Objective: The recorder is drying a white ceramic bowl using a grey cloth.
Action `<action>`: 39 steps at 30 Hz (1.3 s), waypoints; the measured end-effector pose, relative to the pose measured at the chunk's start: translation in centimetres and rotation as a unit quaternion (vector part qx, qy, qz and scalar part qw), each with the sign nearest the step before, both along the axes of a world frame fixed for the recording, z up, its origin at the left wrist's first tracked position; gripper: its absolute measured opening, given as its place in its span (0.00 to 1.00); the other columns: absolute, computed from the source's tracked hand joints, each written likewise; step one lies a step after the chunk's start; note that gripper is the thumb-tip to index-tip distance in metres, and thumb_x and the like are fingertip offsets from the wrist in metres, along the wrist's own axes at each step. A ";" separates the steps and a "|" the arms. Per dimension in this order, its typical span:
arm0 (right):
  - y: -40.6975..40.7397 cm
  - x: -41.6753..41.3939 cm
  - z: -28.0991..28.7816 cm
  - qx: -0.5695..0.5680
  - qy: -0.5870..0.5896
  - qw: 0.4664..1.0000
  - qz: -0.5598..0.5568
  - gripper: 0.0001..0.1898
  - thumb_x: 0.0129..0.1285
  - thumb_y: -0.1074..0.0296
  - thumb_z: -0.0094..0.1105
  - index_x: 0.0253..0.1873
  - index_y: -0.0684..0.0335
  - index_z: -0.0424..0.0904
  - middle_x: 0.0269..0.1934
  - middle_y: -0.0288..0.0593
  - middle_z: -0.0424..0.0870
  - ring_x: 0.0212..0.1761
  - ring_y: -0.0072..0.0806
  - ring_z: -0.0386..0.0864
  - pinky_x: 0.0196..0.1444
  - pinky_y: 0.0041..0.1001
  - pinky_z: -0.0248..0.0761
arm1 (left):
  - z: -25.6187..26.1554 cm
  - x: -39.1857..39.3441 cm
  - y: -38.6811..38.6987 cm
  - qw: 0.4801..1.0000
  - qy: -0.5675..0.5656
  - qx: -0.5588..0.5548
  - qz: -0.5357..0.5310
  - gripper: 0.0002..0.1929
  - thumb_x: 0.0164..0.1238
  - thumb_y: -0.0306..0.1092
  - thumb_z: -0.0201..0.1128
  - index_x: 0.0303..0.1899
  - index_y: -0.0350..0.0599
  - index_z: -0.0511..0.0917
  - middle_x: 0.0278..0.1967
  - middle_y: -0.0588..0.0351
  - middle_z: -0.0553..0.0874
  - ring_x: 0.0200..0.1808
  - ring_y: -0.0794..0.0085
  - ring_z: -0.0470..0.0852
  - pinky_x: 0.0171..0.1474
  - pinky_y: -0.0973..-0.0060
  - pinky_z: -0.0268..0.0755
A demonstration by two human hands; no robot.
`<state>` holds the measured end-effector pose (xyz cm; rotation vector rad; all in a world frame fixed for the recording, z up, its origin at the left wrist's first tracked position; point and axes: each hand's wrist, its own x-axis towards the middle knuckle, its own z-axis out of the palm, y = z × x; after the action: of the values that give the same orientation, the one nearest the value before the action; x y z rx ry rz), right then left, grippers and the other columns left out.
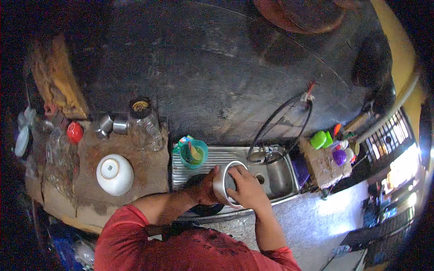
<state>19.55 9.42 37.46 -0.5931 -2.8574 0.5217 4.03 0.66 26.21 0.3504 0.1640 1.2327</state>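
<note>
Over the near edge of a stainless steel sink [278, 179] I hold a white round container [221, 186], tilted so that its mouth faces right. My left hand [207, 184] grips its left side; most of those fingers are hidden behind it. My right hand [247, 188] reaches over the rim, with fingers inside the mouth. A dark round vessel [206, 210] lies below the container, partly covered by my left arm. On the ribbed drainboard [217, 154] stands a turquoise bowl [185, 157] with a light-coloured utensil inside. An upturned white bowl [120, 178] rests on the brown surface at left.
Glass jars [144, 132], metal cups [120, 126] and a red object [75, 132] line the left surface. A black hose [268, 123] loops above the faucet [268, 154]. Green cups [318, 140] and a purple item [339, 157] sit on a ledge at right. A dark wall rises behind.
</note>
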 end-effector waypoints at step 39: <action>9.4 12.6 -7.7 -0.292 -0.123 0.828 0.463 0.28 0.70 0.57 0.63 0.73 0.51 0.69 0.54 0.67 0.84 0.55 0.63 0.85 0.58 0.53 0.79 | -1.2 26.5 -2.2 0.847 0.104 -0.305 0.423 0.48 0.72 0.82 0.42 0.79 0.55 0.65 0.75 0.45 0.73 0.73 0.42 0.76 0.73 0.30 0.67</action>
<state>32.10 18.78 29.72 0.8294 -3.0259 1.5806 30.53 -1.54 24.98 -0.1899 0.9594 1.9168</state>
